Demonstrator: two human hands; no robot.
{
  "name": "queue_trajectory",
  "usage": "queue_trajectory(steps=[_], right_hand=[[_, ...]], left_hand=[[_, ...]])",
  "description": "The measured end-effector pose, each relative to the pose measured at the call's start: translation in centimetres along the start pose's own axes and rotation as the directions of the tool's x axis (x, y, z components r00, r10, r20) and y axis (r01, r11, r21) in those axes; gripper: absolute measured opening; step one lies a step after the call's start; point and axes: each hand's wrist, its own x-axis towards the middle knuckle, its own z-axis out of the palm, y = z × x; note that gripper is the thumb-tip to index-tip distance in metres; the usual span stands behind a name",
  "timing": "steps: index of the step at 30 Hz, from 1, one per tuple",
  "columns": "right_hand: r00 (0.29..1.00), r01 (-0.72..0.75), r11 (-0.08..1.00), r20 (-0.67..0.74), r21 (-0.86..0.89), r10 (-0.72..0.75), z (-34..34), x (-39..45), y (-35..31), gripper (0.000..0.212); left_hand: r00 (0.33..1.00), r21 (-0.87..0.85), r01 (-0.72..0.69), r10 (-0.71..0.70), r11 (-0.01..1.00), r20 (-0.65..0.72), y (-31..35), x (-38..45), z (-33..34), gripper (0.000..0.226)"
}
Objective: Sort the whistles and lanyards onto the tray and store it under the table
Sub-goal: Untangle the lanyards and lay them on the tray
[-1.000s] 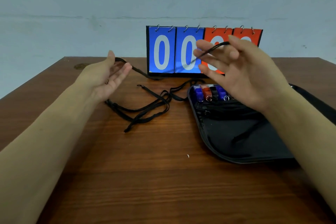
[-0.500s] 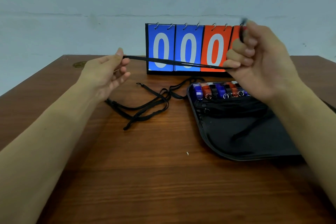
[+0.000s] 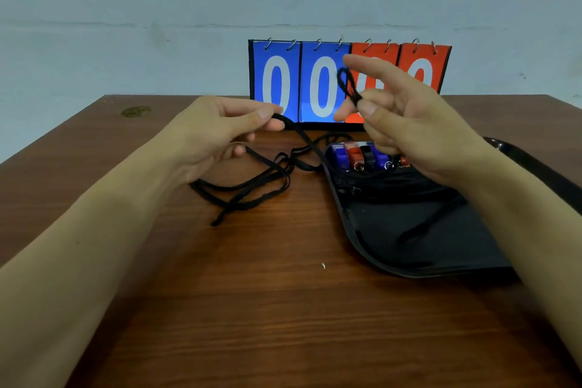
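Both hands have closed in since half a second ago: the lanyard then stretched taut between them now hangs slack, folded toward a bundle. Left hand (image 3: 220,132) pinches one end of the held lanyard (image 3: 302,135) between thumb and forefinger, other fingers loosely curled; probably anchoring it so the strap can be doubled over. Loose lanyards (image 3: 252,189) lie tangled on the desk (image 3: 220,309) just below that hand, not yet sorted. Scoreboard (image 3: 318,85) stands upright at the back, showing zeros. Right hand (image 3: 406,123) pinches a small loop of the same strap at thumb and fingertip, index finger extended, likely winding it compact. Whistles (image 3: 362,157) sit in a row at the far edge of the tray (image 3: 378,261), with black lanyards just in front of them. Tray is on the desk, not stored.
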Motion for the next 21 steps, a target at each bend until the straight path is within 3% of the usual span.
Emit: queue_trajectory(steps=[7, 11, 13, 21], right_hand=[[0.995, 0.100, 0.950, 0.004, -0.296, -0.103, 1.8, -0.5, -0.7, 0.019], [0.955, 0.241, 0.793, -0.011, -0.559, -0.298, 2.9, -0.4, 0.1, 0.022], [0.937, 0.265, 0.765, -0.030, -0.587, -0.349, 3.1, -0.2, 0.3, 0.023], [0.948, 0.251, 0.759, -0.006, -0.601, -0.319, 2.8, 0.0, 0.7, 0.026]], left_hand=[[0.986, 0.057, -0.026, 0.016, 0.998, 0.169, 0.5, -1.1, 1.6, 0.027], [0.948, -0.035, 0.016, -0.004, 0.999, 0.318, 0.6, -1.6, 2.8, 0.028], [0.932, -0.091, 0.064, -0.027, 0.994, 0.362, 0.8, -1.8, 3.2, 0.030], [0.892, -0.329, 0.286, -0.124, 0.900, 0.435, 1.4, -2.2, 3.6, 0.042]])
